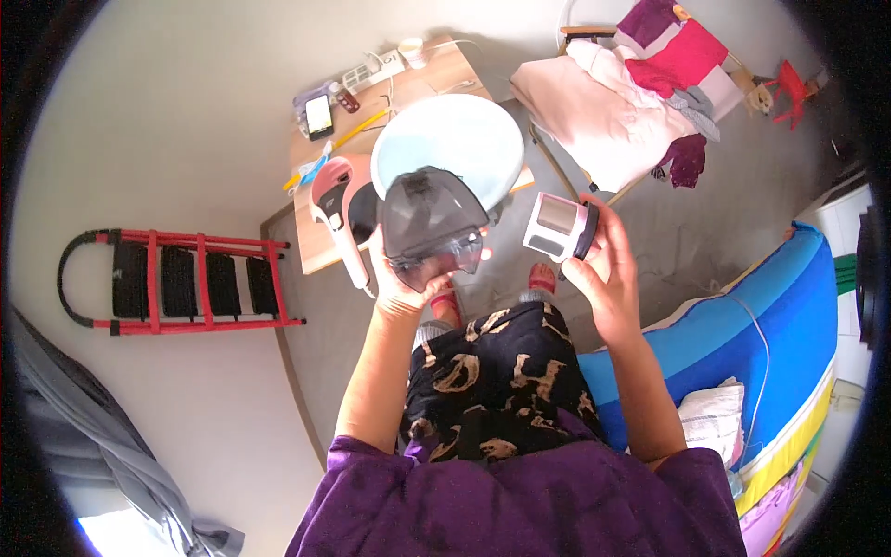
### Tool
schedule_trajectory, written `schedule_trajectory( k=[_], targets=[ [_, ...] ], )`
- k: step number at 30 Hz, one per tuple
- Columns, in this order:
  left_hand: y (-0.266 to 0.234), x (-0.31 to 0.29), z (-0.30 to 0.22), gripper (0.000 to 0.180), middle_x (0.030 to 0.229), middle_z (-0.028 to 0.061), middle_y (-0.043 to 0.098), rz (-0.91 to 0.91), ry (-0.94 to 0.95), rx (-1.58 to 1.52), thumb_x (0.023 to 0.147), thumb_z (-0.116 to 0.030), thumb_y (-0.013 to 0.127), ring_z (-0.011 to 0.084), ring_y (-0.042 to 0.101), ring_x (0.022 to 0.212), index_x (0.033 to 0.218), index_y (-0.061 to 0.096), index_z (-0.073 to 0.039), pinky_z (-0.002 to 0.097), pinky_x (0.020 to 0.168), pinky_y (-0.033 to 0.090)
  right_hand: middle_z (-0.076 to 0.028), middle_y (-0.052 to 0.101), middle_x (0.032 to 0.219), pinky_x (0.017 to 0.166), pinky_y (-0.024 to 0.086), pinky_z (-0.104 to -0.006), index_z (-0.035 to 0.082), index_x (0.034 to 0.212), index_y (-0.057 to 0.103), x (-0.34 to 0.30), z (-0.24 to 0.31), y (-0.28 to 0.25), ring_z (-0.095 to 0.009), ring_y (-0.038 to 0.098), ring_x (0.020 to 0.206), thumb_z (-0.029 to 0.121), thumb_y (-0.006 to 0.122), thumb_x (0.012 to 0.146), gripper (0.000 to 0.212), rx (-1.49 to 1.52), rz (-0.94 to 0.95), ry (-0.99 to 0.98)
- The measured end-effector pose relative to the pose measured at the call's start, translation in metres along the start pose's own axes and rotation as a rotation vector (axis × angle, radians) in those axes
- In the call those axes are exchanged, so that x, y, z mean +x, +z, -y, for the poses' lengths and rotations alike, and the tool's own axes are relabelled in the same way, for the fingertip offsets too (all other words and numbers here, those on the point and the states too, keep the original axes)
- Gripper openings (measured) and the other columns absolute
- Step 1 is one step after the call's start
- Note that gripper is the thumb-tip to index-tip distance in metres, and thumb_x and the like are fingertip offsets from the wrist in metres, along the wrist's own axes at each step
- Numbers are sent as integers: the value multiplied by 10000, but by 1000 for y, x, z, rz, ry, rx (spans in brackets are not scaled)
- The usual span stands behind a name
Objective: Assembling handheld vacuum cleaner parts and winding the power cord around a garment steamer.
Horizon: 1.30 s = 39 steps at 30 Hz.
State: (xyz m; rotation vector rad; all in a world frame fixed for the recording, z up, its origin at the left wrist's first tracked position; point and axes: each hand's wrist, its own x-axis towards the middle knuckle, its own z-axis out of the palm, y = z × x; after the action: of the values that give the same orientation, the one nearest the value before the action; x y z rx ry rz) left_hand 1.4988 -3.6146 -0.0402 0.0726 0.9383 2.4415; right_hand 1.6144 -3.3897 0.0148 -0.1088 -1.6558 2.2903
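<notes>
In my left hand rests a smoky, see-through plastic dust cup, its fingers wrapped round the lower side. My right hand grips a white, drum-shaped filter piece by its black rim, to the right of the cup and apart from it. Beyond my left hand, a pink and white handheld vacuum body leans at the table's near left edge. A pale round basin sits on the wooden table, just behind the dust cup.
On the table lie a phone, a yellow pencil-like stick, a power strip and a paper cup. A clothes-covered chair stands back right. A red stepladder leans at left; a blue striped bed is at right.
</notes>
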Motion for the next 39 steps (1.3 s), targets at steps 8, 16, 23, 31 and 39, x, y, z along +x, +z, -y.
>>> schedule_trajectory(
  k=[8, 16, 23, 31, 39],
  targets=[
    [60, -83, 15, 763, 1321, 272, 405, 184, 68, -215, 790, -591, 537, 500, 423, 1176, 1358, 349, -119, 653, 943, 381, -120, 529, 1148, 892, 451, -319, 5, 1356, 331, -46, 31, 31, -166, 568, 994, 29, 727, 729, 742, -164, 120, -125],
    [54, -127, 9, 775, 1307, 282, 411, 9, -61, -613, 819, -605, 486, 474, 444, 1166, 1335, 345, -44, 624, 986, 357, -141, 556, 1178, 880, 470, -340, -1, 1294, 427, -77, 37, 56, -204, 573, 1037, 117, 795, 680, 726, -492, 138, -372],
    [54, -154, 8, 825, 1371, 269, 340, -22, -87, -565, 784, -662, 507, 474, 409, 1199, 1335, 345, -71, 598, 1000, 351, -147, 541, 1179, 901, 459, -358, 37, 1261, 471, -92, 53, 81, -271, 556, 1074, 144, 829, 605, 755, -835, 228, -515],
    [60, -176, -1, 739, 1308, 147, 490, 112, -293, -470, 838, -694, 384, 356, 492, 1174, 1334, 425, -148, 601, 927, 406, -84, 479, 1223, 986, 402, -403, 120, 1253, 500, -90, 80, 97, -290, 468, 1126, 90, 764, 607, 699, -1259, 685, -766],
    [51, -190, -8, 891, 1291, 144, 502, 157, -334, -203, 778, -792, 264, 338, 536, 1113, 1359, 389, -127, 561, 851, 476, -143, 389, 1306, 918, 476, -409, 141, 1308, 417, -94, 63, 90, -338, 523, 1116, 143, 760, 679, 717, -1170, 740, -462]
  ],
)
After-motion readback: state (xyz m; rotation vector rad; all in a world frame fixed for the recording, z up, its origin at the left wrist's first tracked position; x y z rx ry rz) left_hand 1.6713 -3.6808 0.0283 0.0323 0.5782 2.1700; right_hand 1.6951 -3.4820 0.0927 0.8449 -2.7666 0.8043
